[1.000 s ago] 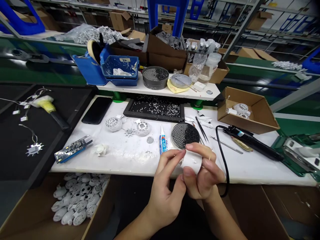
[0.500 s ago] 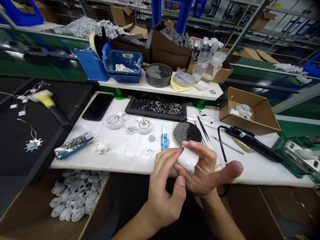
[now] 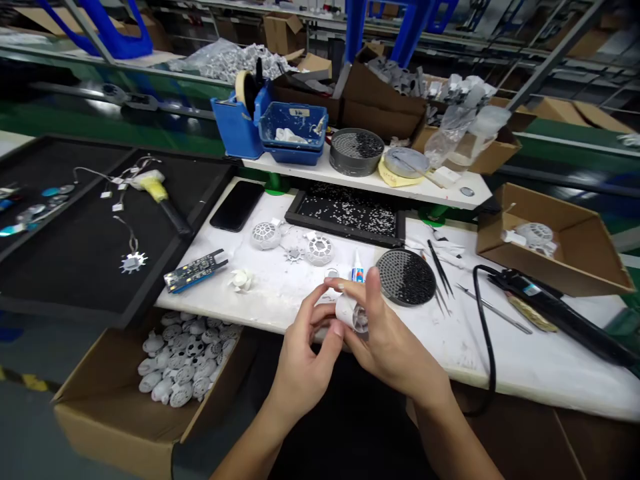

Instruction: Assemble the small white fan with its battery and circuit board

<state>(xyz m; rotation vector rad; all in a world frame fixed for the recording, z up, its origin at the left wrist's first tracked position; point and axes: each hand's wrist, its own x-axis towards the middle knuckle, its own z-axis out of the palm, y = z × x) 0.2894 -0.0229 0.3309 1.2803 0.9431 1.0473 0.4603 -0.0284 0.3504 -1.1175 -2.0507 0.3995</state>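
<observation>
Close above the bench's front edge, my left hand (image 3: 309,357) and my right hand (image 3: 393,347) hold one small white plastic cylinder (image 3: 345,309) between them. Its right end is hollow, and some parts show inside. The left fingers and thumb pinch its left side; the right hand covers much of the other side, thumb raised. Just behind my fingers lie a glue tube (image 3: 357,269) and a flat round disc (image 3: 331,273). A round grey dish (image 3: 406,277) of small black pieces is to the right of them.
White domed cages (image 3: 265,236), a white fan wheel (image 3: 242,281), a circuit board (image 3: 196,272) and a phone (image 3: 237,206) lie left. Tweezers (image 3: 440,268) and a corded black tool (image 3: 550,310) lie right. A carton (image 3: 115,427) of white housings stands below; a raised shelf (image 3: 310,175) spans behind.
The view has swung left, so the bench appears shifted right. My hands have turned the cylinder; its hollow end now shows, facing right. The wire seen by my right hand earlier is out of sight.
</observation>
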